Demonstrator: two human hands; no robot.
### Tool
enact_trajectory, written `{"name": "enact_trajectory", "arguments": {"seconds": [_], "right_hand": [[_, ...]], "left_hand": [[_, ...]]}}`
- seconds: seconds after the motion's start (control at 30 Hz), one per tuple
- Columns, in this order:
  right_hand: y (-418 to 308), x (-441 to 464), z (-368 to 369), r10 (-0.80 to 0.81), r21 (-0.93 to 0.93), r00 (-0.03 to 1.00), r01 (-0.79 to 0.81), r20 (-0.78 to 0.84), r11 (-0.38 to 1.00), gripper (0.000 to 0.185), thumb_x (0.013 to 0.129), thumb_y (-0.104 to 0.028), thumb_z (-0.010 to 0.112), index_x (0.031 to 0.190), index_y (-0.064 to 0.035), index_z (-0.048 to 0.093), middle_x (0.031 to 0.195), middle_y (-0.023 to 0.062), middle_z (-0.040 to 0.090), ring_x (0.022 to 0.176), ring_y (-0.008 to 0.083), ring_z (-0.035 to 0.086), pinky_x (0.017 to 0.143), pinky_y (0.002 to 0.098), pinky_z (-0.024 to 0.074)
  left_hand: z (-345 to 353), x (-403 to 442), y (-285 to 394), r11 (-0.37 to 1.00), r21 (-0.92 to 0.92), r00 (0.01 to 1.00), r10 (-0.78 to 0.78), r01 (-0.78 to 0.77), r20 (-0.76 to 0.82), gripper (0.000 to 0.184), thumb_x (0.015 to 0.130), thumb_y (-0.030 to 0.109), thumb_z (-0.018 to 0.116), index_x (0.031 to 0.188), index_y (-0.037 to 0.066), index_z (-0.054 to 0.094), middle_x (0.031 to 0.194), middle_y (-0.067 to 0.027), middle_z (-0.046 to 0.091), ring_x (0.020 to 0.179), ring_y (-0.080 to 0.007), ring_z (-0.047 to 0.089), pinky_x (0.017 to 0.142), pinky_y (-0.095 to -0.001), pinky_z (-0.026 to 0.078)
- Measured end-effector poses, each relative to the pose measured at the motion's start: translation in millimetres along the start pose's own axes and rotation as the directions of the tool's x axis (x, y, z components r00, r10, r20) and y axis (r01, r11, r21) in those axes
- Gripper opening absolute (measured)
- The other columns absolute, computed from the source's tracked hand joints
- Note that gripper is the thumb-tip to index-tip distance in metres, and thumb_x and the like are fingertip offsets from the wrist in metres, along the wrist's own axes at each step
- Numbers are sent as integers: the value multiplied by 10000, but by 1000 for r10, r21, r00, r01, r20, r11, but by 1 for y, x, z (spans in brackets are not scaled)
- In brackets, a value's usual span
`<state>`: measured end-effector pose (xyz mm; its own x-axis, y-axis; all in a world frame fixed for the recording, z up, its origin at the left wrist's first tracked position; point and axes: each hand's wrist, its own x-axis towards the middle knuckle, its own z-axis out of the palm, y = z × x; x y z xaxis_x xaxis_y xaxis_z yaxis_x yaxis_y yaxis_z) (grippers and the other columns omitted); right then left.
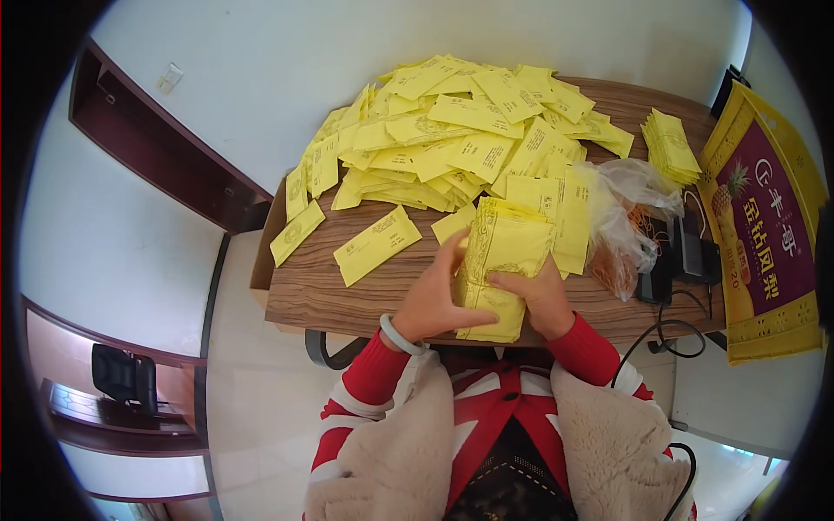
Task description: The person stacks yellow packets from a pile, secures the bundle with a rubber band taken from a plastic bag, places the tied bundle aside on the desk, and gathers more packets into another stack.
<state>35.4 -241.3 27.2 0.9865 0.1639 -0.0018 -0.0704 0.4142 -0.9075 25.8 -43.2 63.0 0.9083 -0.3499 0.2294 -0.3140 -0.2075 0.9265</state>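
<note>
A thick bundle of yellow printed paper packets (511, 239) is held upright at the table's near edge. My left hand (432, 293) grips its left side, fingers behind and thumb across the lower front. On the right side my right hand (543, 300) is closed round the bundle, its thumb pressed on the front face. A thin line crosses the bundle near the thumbs; I cannot tell whether it is a band. Just behind lies a large heap of loose yellow packets (469, 143). One single packet (378, 246) lies flat to the left of my hands.
On the right, a clear plastic bag (621, 187) holds orange rubber bands (638, 230). Black devices (695, 253) with a cable sit beside it. A stacked yellow bundle (670, 146) lies at the back right of the wood-grain table (306, 291). A pineapple carton (764, 226) stands at the right edge.
</note>
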Motion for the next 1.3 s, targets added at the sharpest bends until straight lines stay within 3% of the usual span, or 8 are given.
{"name": "enact_trajectory", "arguments": {"seconds": [0.2,0.37,0.5,0.67,0.87,1.0,1.17,1.3], "right_hand": [[5,-1,6,-159,-139,987,160,17,977,598,846,-70,802,1362,10,512,1195,135,705,993,229,690,880,333,564],[0,7,-9,-269,-243,960,279,72,929,525,947,-158,709,1387,29,492,1142,128,699,866,227,665,811,336,554],[-14,5,-22,-76,-716,971,218,225,663,523,1005,-198,619,1440,42,458,1082,127,674,758,227,617,743,345,532],[-23,-15,-2,-189,-538,982,161,3,828,557,1043,-133,509,1564,15,376,1188,135,624,783,176,579,719,269,486],[-13,-31,5,-195,-166,981,196,18,966,560,1020,-102,508,1555,14,389,1194,148,616,812,163,578,731,265,473],[-13,-36,-10,-521,-658,818,534,243,531,595,977,-50,529,1552,7,384,1291,166,579,936,175,578,811,292,488],[-17,-24,-21,-643,-633,765,517,39,576,729,860,-91,656,1532,20,396,1311,167,573,1144,297,558,975,378,483],[-7,-16,-23,-514,-672,852,438,98,597,777,845,-84,711,1543,4,381,1436,175,512,1272,297,513,1074,385,438]], "left_hand": [[-1,0,-11,975,149,984,-175,166,44,934,701,117,905,1502,-1,440,1360,-198,634,1180,-298,633,1021,-368,505],[-15,1,-10,910,-270,948,-293,316,120,893,676,30,881,1470,-10,474,1314,-159,667,1136,-247,645,986,-328,513],[-25,2,-21,819,-402,912,-361,411,196,853,669,-16,849,1448,-9,502,1257,-132,694,1100,-203,645,955,-292,510],[-35,3,-22,843,-321,902,-398,431,166,792,677,-39,821,1415,-10,533,1227,-131,703,1063,-192,645,931,-280,509],[-35,3,-26,781,-381,869,-443,494,220,792,670,-12,838,1404,-17,540,1244,-139,693,1050,-198,637,929,-306,513],[-43,3,-23,966,-6,965,-260,260,34,784,693,93,852,1405,-16,540,1272,-163,677,1083,-254,649,954,-338,511],[-41,-1,32,775,624,995,-77,97,-60,853,687,236,877,1428,1,526,1280,-181,655,1119,-317,639,990,-367,500],[-33,0,5,645,755,993,74,-120,94,910,670,310,887,1450,27,512,1268,-174,650,1131,-342,626,993,-381,496]]}}
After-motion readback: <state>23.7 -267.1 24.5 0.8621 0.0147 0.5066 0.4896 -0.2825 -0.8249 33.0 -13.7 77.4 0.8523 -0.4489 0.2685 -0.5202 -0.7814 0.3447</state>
